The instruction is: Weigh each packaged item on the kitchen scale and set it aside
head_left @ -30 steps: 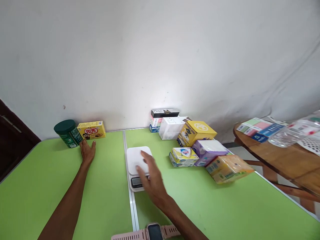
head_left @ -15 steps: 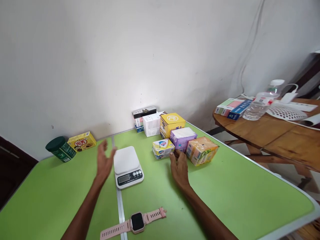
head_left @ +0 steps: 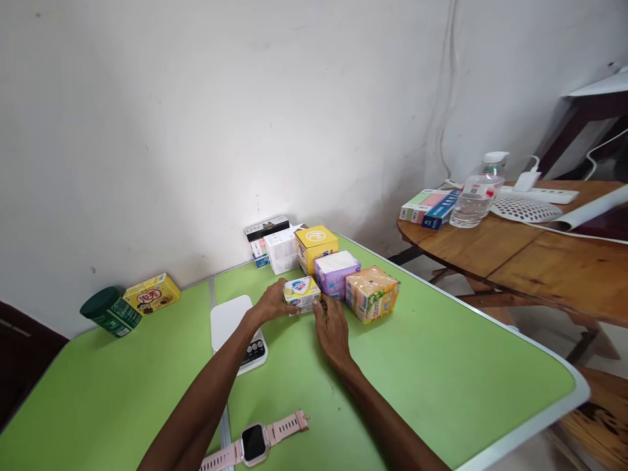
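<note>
Two stacked yellow-and-white soap boxes (head_left: 301, 292) rest on the green table, between my hands. My left hand (head_left: 273, 302) wraps round their left end, thumb low at the front and fingers toward the back. At their right end, my right hand (head_left: 332, 328) has its thumb against the front corner; its other fingers curl behind and are partly hidden. Just left of the soap boxes lies a white kitchen scale (head_left: 229, 318), its display partly covered by my left forearm. A purple tissue pack (head_left: 337, 275) and an orange wrapped pack (head_left: 371, 294) stand close beyond my right hand.
Behind are a yellow carton (head_left: 316, 247), a white box (head_left: 283, 250) and a black box (head_left: 267, 227). A green canister (head_left: 110, 311) and yellow snack box (head_left: 152, 294) stand at left. A pink smartwatch (head_left: 254, 443) lies in front. A bottle (head_left: 477, 193) stands on the wooden table (head_left: 530, 258).
My left hand has moved right, from above the scale to the left end of the soap boxes, and taken hold there. My right hand stays at their right end. The camera view has shifted.
</note>
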`<action>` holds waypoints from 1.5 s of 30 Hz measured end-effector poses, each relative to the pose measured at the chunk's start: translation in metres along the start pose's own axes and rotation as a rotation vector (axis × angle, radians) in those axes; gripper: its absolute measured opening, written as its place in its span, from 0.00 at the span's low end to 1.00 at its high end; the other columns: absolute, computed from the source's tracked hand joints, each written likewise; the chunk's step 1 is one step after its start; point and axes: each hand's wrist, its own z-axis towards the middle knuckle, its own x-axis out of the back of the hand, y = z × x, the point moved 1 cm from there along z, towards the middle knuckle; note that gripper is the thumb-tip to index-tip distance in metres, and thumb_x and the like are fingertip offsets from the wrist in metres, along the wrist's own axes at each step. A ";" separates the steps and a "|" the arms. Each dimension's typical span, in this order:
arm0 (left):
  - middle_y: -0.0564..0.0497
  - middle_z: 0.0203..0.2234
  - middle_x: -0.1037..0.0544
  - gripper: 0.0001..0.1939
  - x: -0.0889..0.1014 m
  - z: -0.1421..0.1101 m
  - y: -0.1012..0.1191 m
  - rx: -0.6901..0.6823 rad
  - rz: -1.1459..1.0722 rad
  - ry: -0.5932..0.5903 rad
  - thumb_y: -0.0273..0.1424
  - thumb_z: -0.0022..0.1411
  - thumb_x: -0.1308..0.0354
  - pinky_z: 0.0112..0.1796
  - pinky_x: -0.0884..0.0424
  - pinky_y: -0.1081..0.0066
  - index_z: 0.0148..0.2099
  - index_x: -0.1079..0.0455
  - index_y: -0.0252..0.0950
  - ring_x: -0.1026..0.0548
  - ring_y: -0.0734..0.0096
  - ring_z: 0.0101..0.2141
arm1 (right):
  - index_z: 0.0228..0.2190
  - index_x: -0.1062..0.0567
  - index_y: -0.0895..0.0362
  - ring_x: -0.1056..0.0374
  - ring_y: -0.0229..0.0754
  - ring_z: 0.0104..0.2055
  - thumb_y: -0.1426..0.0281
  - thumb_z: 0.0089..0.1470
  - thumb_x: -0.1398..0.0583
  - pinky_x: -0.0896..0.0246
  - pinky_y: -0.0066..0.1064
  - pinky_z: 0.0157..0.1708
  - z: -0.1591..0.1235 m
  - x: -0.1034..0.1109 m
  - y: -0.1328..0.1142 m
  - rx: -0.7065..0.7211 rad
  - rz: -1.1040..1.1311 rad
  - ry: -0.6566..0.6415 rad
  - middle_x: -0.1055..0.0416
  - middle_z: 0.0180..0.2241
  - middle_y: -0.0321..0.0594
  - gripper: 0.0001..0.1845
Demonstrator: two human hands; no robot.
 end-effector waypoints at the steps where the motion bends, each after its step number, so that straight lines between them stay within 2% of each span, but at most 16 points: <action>1: 0.41 0.46 0.20 0.32 0.000 -0.001 -0.001 0.001 0.009 0.000 0.35 0.44 0.25 0.44 0.24 0.57 0.50 0.32 0.34 0.21 0.51 0.44 | 0.52 0.24 0.59 0.31 0.60 0.55 0.45 0.67 0.53 0.38 0.57 0.58 0.000 0.000 -0.001 -0.004 0.005 -0.007 0.24 0.51 0.58 0.35; 6: 0.47 0.40 0.19 0.29 -0.001 -0.005 -0.001 0.004 0.040 0.021 0.35 0.42 0.25 0.36 0.25 0.65 0.46 0.32 0.36 0.22 0.60 0.37 | 0.51 0.23 0.61 0.28 0.60 0.53 0.45 0.66 0.53 0.35 0.55 0.56 0.001 0.004 -0.007 -0.034 0.036 -0.044 0.23 0.51 0.60 0.36; 9: 0.49 0.38 0.19 0.29 0.009 -0.015 0.001 -0.011 0.033 0.029 0.35 0.42 0.25 0.33 0.26 0.67 0.45 0.32 0.36 0.22 0.62 0.35 | 0.48 0.21 0.60 0.26 0.59 0.51 0.46 0.66 0.51 0.33 0.53 0.54 0.000 0.009 -0.018 -0.020 0.056 -0.069 0.21 0.49 0.59 0.34; 13: 0.47 0.42 0.19 0.29 0.049 -0.048 0.001 -0.032 0.030 0.063 0.38 0.43 0.25 0.34 0.26 0.67 0.46 0.32 0.37 0.22 0.62 0.36 | 0.49 0.22 0.58 0.25 0.55 0.49 0.51 0.68 0.48 0.30 0.46 0.50 -0.009 0.003 -0.049 0.063 0.143 -0.152 0.21 0.48 0.54 0.27; 17: 0.48 0.40 0.19 0.25 0.097 -0.093 -0.006 0.021 0.104 0.126 0.38 0.47 0.27 0.30 0.30 0.69 0.44 0.33 0.38 0.23 0.64 0.34 | 0.52 0.23 0.58 0.25 0.53 0.50 0.54 0.70 0.48 0.30 0.45 0.52 -0.023 -0.026 -0.088 0.161 0.235 -0.279 0.22 0.48 0.53 0.25; 21: 0.50 0.37 0.20 0.24 0.120 -0.132 -0.025 0.119 0.148 0.175 0.39 0.47 0.28 0.29 0.32 0.71 0.41 0.34 0.38 0.24 0.65 0.33 | 0.52 0.24 0.57 0.26 0.53 0.48 0.53 0.71 0.49 0.30 0.46 0.51 -0.038 -0.056 -0.107 0.222 0.264 -0.412 0.23 0.45 0.52 0.25; 26: 0.52 0.34 0.21 0.23 0.115 -0.154 -0.054 0.183 0.109 0.184 0.38 0.47 0.28 0.30 0.34 0.71 0.41 0.33 0.38 0.26 0.66 0.33 | 0.50 0.23 0.58 0.26 0.53 0.45 0.53 0.71 0.50 0.29 0.45 0.48 -0.054 -0.071 -0.106 0.246 0.235 -0.509 0.22 0.43 0.52 0.26; 31: 0.52 0.34 0.20 0.24 0.112 -0.157 -0.060 0.197 0.083 0.174 0.39 0.47 0.26 0.32 0.32 0.69 0.43 0.30 0.38 0.26 0.64 0.34 | 0.51 0.22 0.57 0.25 0.54 0.47 0.53 0.70 0.48 0.29 0.46 0.50 -0.056 -0.073 -0.103 0.235 0.220 -0.526 0.21 0.45 0.53 0.25; 32: 0.50 0.37 0.19 0.27 0.113 -0.158 -0.060 0.197 0.059 0.174 0.40 0.46 0.25 0.35 0.30 0.67 0.45 0.29 0.37 0.24 0.62 0.36 | 0.51 0.22 0.56 0.25 0.54 0.48 0.52 0.70 0.48 0.29 0.46 0.51 -0.054 -0.072 -0.102 0.227 0.225 -0.528 0.21 0.45 0.53 0.25; 34: 0.43 0.47 0.19 0.41 0.116 -0.164 -0.063 0.203 -0.029 0.204 0.42 0.40 0.22 0.42 0.26 0.62 0.55 0.29 0.37 0.22 0.55 0.43 | 0.51 0.22 0.56 0.25 0.54 0.50 0.50 0.69 0.48 0.30 0.47 0.52 -0.047 -0.070 -0.095 0.190 0.235 -0.514 0.21 0.48 0.53 0.27; 36: 0.36 0.58 0.25 0.55 0.116 -0.173 -0.074 0.221 -0.175 0.290 0.44 0.37 0.20 0.49 0.25 0.56 0.66 0.35 0.39 0.22 0.49 0.51 | 0.51 0.22 0.56 0.25 0.55 0.52 0.48 0.68 0.48 0.31 0.47 0.54 -0.038 -0.065 -0.082 0.111 0.219 -0.467 0.21 0.50 0.54 0.29; 37: 0.34 0.61 0.27 0.57 0.114 -0.179 -0.082 0.231 -0.266 0.346 0.47 0.39 0.21 0.51 0.25 0.54 0.69 0.38 0.40 0.23 0.47 0.54 | 0.50 0.22 0.56 0.25 0.55 0.52 0.47 0.68 0.49 0.31 0.48 0.54 -0.033 -0.063 -0.074 0.063 0.201 -0.440 0.21 0.50 0.54 0.30; 39: 0.34 0.63 0.28 0.50 0.104 -0.189 -0.102 0.255 -0.485 0.486 0.54 0.52 0.29 0.54 0.26 0.52 0.71 0.41 0.41 0.23 0.48 0.56 | 0.47 0.22 0.56 0.24 0.54 0.48 0.46 0.67 0.51 0.31 0.48 0.53 -0.026 -0.060 -0.058 -0.015 0.163 -0.408 0.19 0.47 0.52 0.31; 41: 0.33 0.59 0.25 0.43 0.087 -0.196 -0.124 0.291 -0.702 0.661 0.59 0.61 0.39 0.54 0.26 0.51 0.68 0.39 0.38 0.21 0.51 0.53 | 0.45 0.22 0.56 0.24 0.54 0.46 0.45 0.66 0.52 0.31 0.48 0.52 -0.023 -0.060 -0.046 -0.049 0.140 -0.403 0.19 0.44 0.52 0.31; 43: 0.33 0.54 0.22 0.42 0.069 -0.200 -0.142 0.326 -0.834 0.817 0.62 0.62 0.44 0.54 0.26 0.50 0.64 0.38 0.35 0.19 0.52 0.50 | 0.46 0.22 0.57 0.24 0.55 0.46 0.46 0.65 0.50 0.31 0.49 0.52 -0.025 -0.063 -0.040 -0.056 0.131 -0.399 0.19 0.45 0.54 0.31; 45: 0.34 0.52 0.22 0.42 0.054 -0.201 -0.154 0.336 -0.879 0.900 0.63 0.62 0.46 0.56 0.26 0.50 0.63 0.38 0.35 0.19 0.53 0.50 | 0.47 0.23 0.58 0.24 0.55 0.47 0.46 0.64 0.49 0.31 0.49 0.53 -0.028 -0.067 -0.038 -0.049 0.131 -0.394 0.20 0.47 0.56 0.32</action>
